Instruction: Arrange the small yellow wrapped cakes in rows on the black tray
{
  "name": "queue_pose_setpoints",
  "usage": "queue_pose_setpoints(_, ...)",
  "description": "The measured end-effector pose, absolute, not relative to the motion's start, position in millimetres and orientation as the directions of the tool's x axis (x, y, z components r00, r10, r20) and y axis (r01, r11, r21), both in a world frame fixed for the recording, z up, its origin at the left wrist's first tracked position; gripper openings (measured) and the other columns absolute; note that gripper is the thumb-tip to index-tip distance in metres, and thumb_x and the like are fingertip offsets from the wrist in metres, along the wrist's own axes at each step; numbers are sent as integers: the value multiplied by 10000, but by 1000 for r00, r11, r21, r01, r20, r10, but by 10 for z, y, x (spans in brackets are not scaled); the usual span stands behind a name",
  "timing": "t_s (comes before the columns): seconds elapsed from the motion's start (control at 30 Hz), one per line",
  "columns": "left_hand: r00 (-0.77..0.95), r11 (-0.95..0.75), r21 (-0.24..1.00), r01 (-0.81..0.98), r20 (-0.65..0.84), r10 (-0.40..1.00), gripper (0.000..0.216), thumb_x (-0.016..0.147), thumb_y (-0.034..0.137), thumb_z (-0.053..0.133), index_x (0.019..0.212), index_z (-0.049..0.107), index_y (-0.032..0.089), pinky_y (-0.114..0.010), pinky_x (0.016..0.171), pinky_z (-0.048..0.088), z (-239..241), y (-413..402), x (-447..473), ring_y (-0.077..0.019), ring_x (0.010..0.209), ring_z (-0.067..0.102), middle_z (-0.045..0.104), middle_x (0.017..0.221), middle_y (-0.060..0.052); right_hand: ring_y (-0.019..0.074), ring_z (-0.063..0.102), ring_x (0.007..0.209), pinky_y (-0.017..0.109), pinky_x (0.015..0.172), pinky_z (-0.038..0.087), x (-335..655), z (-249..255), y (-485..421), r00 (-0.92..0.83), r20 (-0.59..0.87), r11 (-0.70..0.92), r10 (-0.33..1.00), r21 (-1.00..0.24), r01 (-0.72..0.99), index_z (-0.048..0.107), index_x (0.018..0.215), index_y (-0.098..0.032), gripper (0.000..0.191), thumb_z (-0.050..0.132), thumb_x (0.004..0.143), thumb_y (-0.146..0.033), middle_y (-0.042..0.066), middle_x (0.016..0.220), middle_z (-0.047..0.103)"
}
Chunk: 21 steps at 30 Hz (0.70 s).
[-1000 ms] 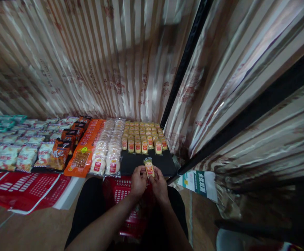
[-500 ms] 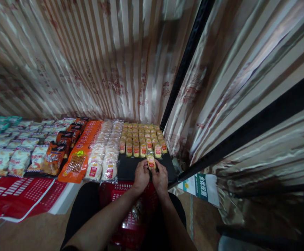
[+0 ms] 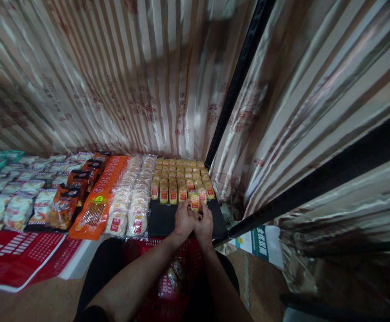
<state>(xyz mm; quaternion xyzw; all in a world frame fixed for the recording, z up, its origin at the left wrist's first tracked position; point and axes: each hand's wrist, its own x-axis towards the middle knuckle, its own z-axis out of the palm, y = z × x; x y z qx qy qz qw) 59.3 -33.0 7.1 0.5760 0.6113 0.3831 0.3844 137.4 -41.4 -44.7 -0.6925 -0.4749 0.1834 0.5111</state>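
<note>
Both hands meet at the front of a black shelf (image 3: pixel 164 219). Between them is a small yellow snack packet (image 3: pixel 195 202) with a red label, held upright. My left hand (image 3: pixel 183 220) grips its left side, fingers closed. My right hand (image 3: pixel 204 223) closes on it from the right, with the fingertips partly hidden. Just behind stand rows of matching yellow packets (image 3: pixel 173 192), several deep. The held packet is close to the front row; whether they touch I cannot tell.
Left of the yellow packets lie clear packs of round white crackers (image 3: pixel 137 219), orange stick-snack bags (image 3: pixel 92 212) and white snack bags (image 3: pixel 18 210). A red basket (image 3: pixel 168 290) with a few packets sits between my knees. Black posts (image 3: pixel 238 85) and plastic sheeting (image 3: pixel 147 80) surround the shelf.
My hands have moved slightly forward with the yellow packet, which now stands more upright and nearer the front row. The view has shifted a little.
</note>
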Motion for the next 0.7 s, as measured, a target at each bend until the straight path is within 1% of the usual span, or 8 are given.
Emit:
queue_pose_setpoints(0.1, -51, 51, 902, 428, -32, 998, 532, 691, 45, 522, 1218, 542, 108, -304, 962, 440, 78, -299, 604, -193, 1039, 576, 584, 1181, -138, 235, 546, 986, 378, 807, 524, 1346, -450, -394, 478, 204, 10, 855, -926, 377, 524, 1255, -167, 561, 506, 719, -332, 131, 1081, 547)
queue_pose_setpoints(0.17, -49, 46, 899, 436, -27, 998, 544, 684, 57, 540, 1225, 533, 105, -308, 973, 432, 81, -287, 604, -202, 1064, 566, 579, 1195, -143, 230, 542, 1014, 377, 823, 527, 1329, -472, -382, 476, 216, 48, 852, -939, 339, 509, 1253, -173, 549, 510, 723, -317, 127, 1097, 542)
queue_pose_setpoints(0.33, -47, 36, 890, 456, -16, 999, 520, 712, 53, 503, 1221, 536, 157, -310, 989, 419, 91, -270, 589, -187, 1065, 568, 593, 1183, -110, 214, 568, 1009, 405, 888, 512, 1299, -526, -358, 472, 250, 106, 846, -945, 310, 521, 1214, -179, 483, 500, 745, -290, 124, 1125, 538)
queue_pose_setpoints(0.4, -41, 26, 890, 455, -8, 999, 529, 713, 43, 486, 1228, 531, 157, -312, 983, 425, 89, -264, 582, -186, 1070, 567, 588, 1195, -111, 219, 569, 1021, 420, 906, 504, 1294, -547, -352, 461, 272, 128, 845, -939, 320, 537, 1200, -172, 470, 494, 746, -288, 130, 1141, 539)
queue_pose_setpoints(0.53, -36, 20, 896, 443, -4, 999, 562, 683, 33, 510, 1230, 528, 161, -325, 996, 419, 79, -259, 574, -192, 1084, 564, 584, 1213, -110, 225, 546, 1089, 429, 937, 488, 1300, -610, -343, 447, 313, 140, 838, -915, 378, 573, 1170, -177, 431, 462, 764, -270, 137, 1194, 541)
queue_pose_setpoints(0.63, -43, 22, 903, 429, -4, 999, 541, 689, 50, 518, 1217, 541, 164, -329, 1012, 408, 69, -264, 578, -199, 1134, 541, 585, 1217, -104, 218, 539, 1114, 424, 951, 476, 1324, -665, -334, 426, 334, 149, 841, -899, 411, 570, 1190, -173, 440, 434, 779, -246, 139, 1232, 537)
queue_pose_setpoints(0.7, -39, 28, 903, 429, -13, 999, 528, 700, 67, 516, 1220, 541, 157, -332, 1010, 414, 62, -266, 584, -202, 1138, 540, 586, 1215, -107, 226, 527, 1130, 445, 959, 460, 1348, -692, -325, 410, 359, 148, 839, -874, 462, 570, 1194, -169, 449, 426, 776, -243, 138, 1229, 556)
